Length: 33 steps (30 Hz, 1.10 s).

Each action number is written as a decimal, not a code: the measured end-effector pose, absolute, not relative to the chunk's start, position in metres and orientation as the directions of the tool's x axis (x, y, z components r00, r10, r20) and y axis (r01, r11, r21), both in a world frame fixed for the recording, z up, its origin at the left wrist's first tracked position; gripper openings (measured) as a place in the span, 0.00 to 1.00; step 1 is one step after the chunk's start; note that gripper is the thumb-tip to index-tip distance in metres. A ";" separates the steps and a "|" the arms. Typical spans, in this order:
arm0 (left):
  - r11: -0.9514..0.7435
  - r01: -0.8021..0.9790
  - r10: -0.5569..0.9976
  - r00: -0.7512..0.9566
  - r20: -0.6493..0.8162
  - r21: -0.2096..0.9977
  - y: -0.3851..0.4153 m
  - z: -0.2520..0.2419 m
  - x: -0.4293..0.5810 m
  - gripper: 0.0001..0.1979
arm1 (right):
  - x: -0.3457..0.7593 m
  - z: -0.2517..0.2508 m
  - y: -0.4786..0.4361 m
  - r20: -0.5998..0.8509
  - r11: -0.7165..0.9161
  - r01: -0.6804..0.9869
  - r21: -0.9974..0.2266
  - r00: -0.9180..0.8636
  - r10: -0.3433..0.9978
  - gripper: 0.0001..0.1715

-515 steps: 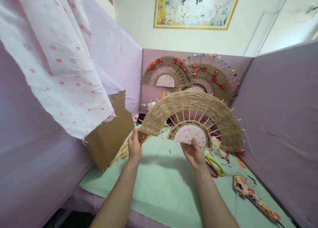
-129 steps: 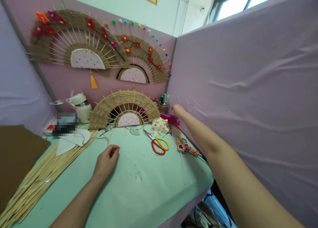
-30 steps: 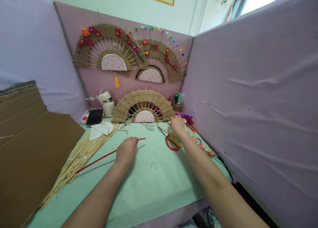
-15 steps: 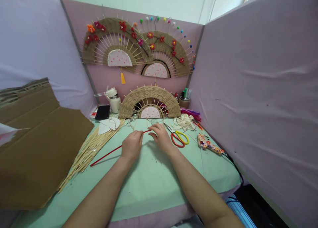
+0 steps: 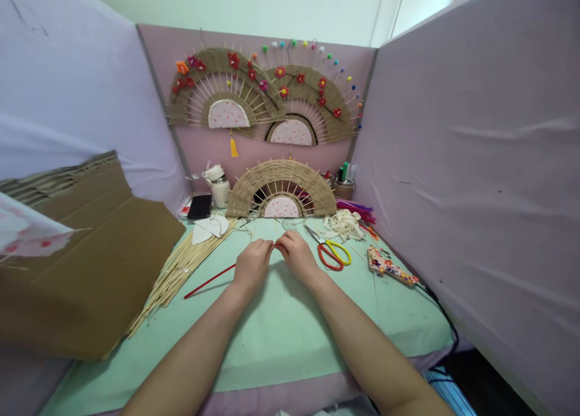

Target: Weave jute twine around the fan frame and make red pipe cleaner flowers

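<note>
A thin red pipe cleaner [image 5: 209, 281] lies on the green table cover [image 5: 281, 337], running from the lower left up to my hands. My left hand [image 5: 252, 265] is closed on it near its far end. My right hand [image 5: 296, 254] pinches that same far end, fingertips touching the left hand's. Behind my hands a woven straw fan [image 5: 281, 188] with a pink dotted centre stands against the back panel.
A bundle of bamboo sticks [image 5: 181, 265] and brown cardboard [image 5: 90, 265] lie on the left. Red and yellow scissors [image 5: 333, 254], a patterned glue gun [image 5: 389, 268] and pale cord [image 5: 344, 222] sit on the right. Two decorated fans [image 5: 263, 95] hang on the back panel; lilac panels enclose the sides.
My right hand came back from the scissors area to the middle and took the red pipe cleaner's far end beside my left hand. The view shifted slightly leftward.
</note>
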<state>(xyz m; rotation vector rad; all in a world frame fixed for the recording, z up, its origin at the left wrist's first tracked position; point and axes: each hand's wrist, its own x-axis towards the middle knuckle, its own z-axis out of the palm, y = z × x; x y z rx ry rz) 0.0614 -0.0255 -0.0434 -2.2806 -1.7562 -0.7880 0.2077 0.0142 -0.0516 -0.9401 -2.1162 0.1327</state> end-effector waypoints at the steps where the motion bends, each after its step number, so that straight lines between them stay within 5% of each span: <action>1: -0.301 0.935 0.853 0.175 0.492 0.188 -0.025 -0.044 0.061 0.13 | 0.208 -0.052 0.014 0.624 0.711 0.586 -0.388 -0.401 0.671 0.09; 10: -0.298 0.937 0.859 0.181 0.479 0.182 -0.026 -0.046 0.059 0.12 | 0.204 -0.054 0.008 0.509 0.638 0.633 -0.440 -0.410 0.757 0.07; 22: -0.367 0.890 0.832 0.184 0.524 0.270 -0.020 -0.048 0.056 0.11 | 0.203 -0.061 0.011 0.443 0.538 0.419 -0.732 -0.308 0.842 0.08; 33: -0.298 0.912 0.866 0.133 0.482 0.282 -0.019 -0.045 0.049 0.11 | 0.211 -0.055 0.010 0.517 0.678 0.378 -0.630 -0.448 0.730 0.06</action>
